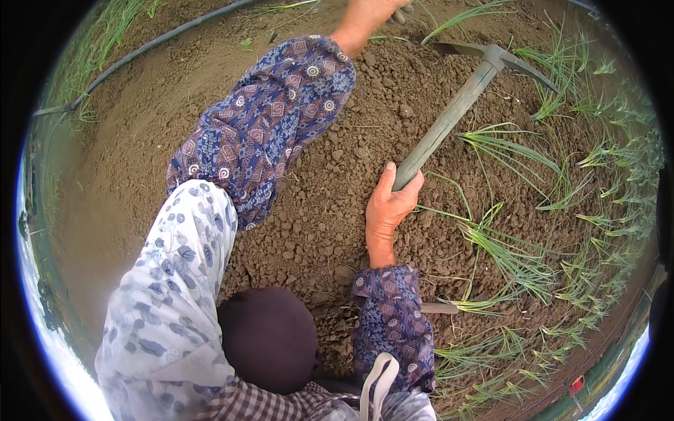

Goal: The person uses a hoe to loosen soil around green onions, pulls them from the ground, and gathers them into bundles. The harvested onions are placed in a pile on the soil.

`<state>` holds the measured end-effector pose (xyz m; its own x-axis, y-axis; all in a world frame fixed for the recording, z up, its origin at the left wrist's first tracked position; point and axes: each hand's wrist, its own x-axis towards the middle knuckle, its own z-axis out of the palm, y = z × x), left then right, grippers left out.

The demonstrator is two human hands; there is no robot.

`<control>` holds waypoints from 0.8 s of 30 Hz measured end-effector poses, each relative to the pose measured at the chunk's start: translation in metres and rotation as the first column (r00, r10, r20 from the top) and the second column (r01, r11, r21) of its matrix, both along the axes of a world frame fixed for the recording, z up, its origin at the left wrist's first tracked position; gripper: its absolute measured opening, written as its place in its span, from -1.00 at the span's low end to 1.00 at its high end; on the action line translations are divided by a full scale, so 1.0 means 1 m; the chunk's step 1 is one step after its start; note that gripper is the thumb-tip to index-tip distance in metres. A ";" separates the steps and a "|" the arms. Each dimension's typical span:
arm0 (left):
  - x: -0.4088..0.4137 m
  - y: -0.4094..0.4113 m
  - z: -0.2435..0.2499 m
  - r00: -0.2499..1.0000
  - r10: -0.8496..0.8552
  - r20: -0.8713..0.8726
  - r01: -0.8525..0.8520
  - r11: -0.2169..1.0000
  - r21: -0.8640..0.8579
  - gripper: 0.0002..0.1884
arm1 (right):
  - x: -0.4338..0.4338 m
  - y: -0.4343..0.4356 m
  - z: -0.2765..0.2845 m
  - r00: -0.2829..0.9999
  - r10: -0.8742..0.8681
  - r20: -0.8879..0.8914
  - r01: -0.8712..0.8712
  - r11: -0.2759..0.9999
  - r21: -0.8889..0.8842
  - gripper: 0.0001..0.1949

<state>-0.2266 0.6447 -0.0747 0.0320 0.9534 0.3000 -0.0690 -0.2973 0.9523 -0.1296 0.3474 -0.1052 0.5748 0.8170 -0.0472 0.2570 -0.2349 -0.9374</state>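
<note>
My right hand (389, 213) grips the lower end of the wooden handle of a small hand mattock (447, 118). Its metal head lies at the upper right, one blade on the loose soil and the other among green onion-like seedlings (553, 68). My left hand (371, 18) reaches far forward to the top edge of the picture, partly cut off. Dark, soil-coloured fingertips or a small clod show at its edge; whether it holds anything, I cannot tell. Close to the right hand, a bunch of seedlings (505, 252) lies on the soil.
Crumbly brown soil (316, 221) spreads between my arms. A grey hose (158, 47) curves across the upper left. Beside my right sleeve juts a wooden stick or handle (441, 308). Rows of seedlings (626, 158) line the right side. A dark rounded form (268, 339) lies below my arms.
</note>
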 end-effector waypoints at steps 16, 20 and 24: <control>-0.149 -0.296 -0.009 0.766 0.561 0.314 -0.096 0.583 -0.807 -0.72 | 0.007 -0.023 0.015 0.983 0.174 -0.056 -0.174 0.985 0.006 -0.78; -0.149 -0.303 -0.012 0.711 0.559 0.426 -0.064 0.655 -0.753 -0.76 | -0.012 -0.054 0.062 0.991 0.125 -0.044 -0.114 0.973 0.200 -0.66; -0.145 -0.307 -0.008 0.756 0.520 0.399 -0.068 0.667 -0.742 -0.78 | -0.022 -0.012 0.155 0.994 0.113 -0.008 -0.092 0.850 0.519 -0.57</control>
<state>-0.3720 0.3374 -0.0824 -0.2359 0.8130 -0.5324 -0.6522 0.2736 0.7069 -0.1520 0.3359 0.0494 0.4926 0.7834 0.3790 0.2159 0.3119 -0.9253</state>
